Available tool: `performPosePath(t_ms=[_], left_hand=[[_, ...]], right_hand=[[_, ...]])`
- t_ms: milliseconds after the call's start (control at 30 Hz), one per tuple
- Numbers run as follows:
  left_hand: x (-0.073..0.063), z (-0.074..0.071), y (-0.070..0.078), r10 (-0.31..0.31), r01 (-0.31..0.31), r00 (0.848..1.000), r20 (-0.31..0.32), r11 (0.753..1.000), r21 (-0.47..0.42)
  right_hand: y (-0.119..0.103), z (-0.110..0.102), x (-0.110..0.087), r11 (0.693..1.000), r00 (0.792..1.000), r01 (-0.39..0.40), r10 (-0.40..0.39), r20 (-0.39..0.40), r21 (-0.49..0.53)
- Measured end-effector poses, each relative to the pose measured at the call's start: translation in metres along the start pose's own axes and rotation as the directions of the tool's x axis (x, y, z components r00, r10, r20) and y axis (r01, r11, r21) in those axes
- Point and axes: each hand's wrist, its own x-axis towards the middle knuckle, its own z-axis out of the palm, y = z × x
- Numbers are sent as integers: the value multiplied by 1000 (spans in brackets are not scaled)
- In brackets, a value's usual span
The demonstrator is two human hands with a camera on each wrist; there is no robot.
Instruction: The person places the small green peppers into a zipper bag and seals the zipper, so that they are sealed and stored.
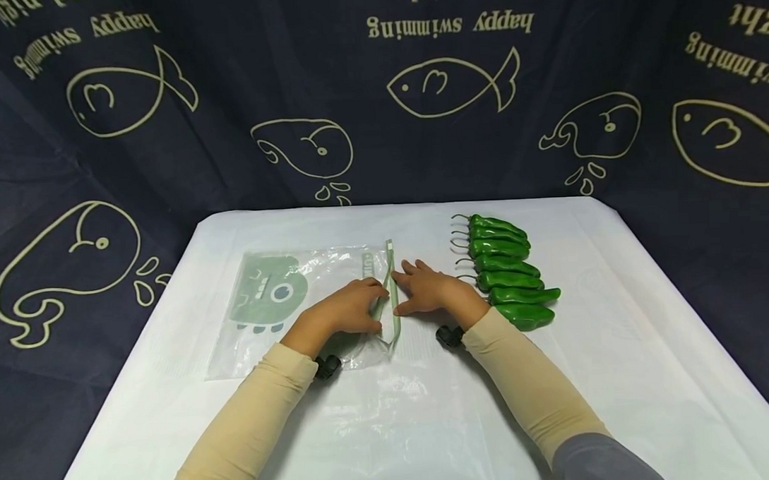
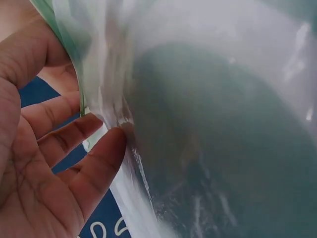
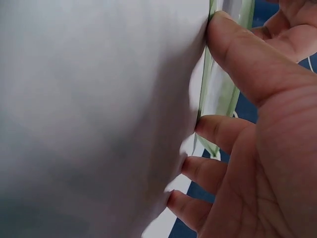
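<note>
A clear zip bag point(image 1: 232, 358) with a green one-eyed monster print lies flat, its green-edged mouth point(image 1: 390, 254) facing right and gaping in the middle. My left hand point(image 1: 351, 306) touches the near lip, thumb and fingers spread apart along it. In the left wrist view the fingers point(image 2: 106, 153) are nearly straight against the clear plastic. My right hand point(image 1: 431, 289) rests just across the mouth. Its thumb point(image 3: 233, 44) and extended fingertips touch along the green rim in the right wrist view.
Several green peppers point(image 1: 506, 264) lie in a column right of my right hand, stems pointing left. They rest on a white-covered table point(image 1: 618, 373). A dark curtain point(image 1: 368, 142) with fish and whale drawings hangs behind the far edge.
</note>
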Motion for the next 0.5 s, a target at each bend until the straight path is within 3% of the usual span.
performPosePath(t_ms=[267, 500], left_hand=[[-6, -3, 3, 54, -55, 998, -37, 998, -34], [-6, 4, 16, 4, -4, 1000, -29, 1000, -6]], right_hand=[[0, -4, -1, 1000, 1000, -3, 3, -1, 7], [0, -2, -3, 1000, 1000, -3, 3, 4, 12]])
